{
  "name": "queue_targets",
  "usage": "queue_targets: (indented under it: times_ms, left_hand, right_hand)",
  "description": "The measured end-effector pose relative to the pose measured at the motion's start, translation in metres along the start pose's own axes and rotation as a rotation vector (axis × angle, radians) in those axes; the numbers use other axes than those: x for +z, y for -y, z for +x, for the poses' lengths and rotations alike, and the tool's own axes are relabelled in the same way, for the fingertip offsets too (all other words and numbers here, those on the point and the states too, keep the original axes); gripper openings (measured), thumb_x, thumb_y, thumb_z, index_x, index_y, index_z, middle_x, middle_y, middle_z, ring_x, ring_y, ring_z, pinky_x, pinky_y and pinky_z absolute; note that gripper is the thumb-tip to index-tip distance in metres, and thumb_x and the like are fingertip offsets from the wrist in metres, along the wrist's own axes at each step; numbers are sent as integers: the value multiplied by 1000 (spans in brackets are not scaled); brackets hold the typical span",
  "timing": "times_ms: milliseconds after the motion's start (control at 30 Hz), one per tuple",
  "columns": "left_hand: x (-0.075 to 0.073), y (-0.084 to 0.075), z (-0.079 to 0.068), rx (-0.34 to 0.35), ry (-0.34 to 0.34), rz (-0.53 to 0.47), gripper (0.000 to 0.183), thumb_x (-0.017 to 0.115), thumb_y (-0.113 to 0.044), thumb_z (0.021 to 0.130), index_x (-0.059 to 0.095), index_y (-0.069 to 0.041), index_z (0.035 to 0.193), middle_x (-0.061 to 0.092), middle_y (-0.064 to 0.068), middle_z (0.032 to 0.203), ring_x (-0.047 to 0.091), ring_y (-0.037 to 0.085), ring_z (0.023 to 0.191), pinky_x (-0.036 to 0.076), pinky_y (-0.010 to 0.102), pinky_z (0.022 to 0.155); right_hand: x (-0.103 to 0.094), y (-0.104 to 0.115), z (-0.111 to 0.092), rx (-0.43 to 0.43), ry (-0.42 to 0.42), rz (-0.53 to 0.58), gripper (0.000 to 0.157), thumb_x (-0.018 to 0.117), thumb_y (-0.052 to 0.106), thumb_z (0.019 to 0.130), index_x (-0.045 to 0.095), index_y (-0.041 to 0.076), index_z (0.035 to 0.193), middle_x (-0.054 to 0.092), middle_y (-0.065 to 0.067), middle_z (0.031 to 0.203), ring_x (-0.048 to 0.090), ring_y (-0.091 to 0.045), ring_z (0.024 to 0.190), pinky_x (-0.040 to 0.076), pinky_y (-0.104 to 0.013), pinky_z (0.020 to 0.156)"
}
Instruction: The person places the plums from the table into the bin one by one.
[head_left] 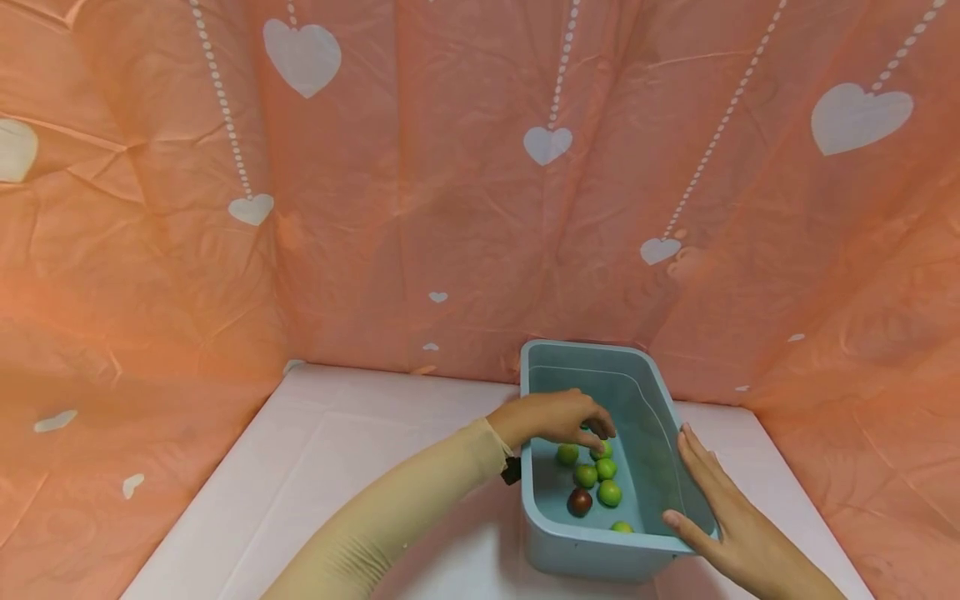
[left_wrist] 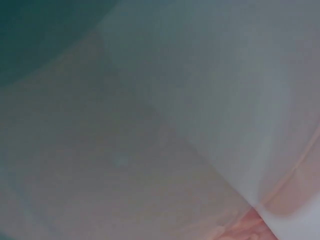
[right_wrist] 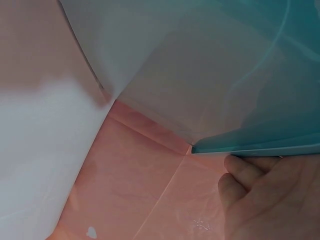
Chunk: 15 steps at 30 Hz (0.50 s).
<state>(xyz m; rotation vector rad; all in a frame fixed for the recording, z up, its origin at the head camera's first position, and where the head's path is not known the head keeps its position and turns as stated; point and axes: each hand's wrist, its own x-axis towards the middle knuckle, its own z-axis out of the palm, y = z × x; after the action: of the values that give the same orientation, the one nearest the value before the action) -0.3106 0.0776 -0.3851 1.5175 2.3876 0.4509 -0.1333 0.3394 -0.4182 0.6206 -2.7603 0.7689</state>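
A grey-blue plastic bin (head_left: 540,518) stands on the table, with several small round green limes (head_left: 610,492) and one dark red round fruit (head_left: 580,502) in it. My left hand (head_left: 566,417) reaches over the bin's left rim, palm down with fingers bent. Its thumb and fingertips are right at the top of a lime (head_left: 602,452); whether they grip it I cannot tell. At the near right corner my right hand (head_left: 731,521) holds the bin's rim, thumb on the inner side and fingers along the outer side. The left wrist view is blurred and shows no hand.
Pale cloth covers the table (head_left: 315,475). An orange curtain (head_left: 465,192) with white hearts hangs behind it and on both sides. The bin's far end stands close to the back curtain. A dark wrist camera (head_left: 512,471) sits beside the bin's left wall.
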Motion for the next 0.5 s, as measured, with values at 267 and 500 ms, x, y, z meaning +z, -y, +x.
queue_targets:
  times_ms: [267,500]
  left_hand:
    - [-14,2,-21,13,-122,-36,36,70,-31,107,72,-19,140,73,-7,137,64,2,129,47,17,109]
    - [-28,11,-61,-21,-227,-15,41,70,-36,107,69,-21,145,68,-5,145,62,9,134,50,26,112]
  right_hand:
    - [-2,0,4,31,32,14,97,74,30,103,10,21,175,2,-2,181,12,-60,157,-5,-8,116]
    - [-2,-3,8,31,48,2,99,76,32,101,11,20,175,2,-2,181,11,-58,158,-5,0,108]
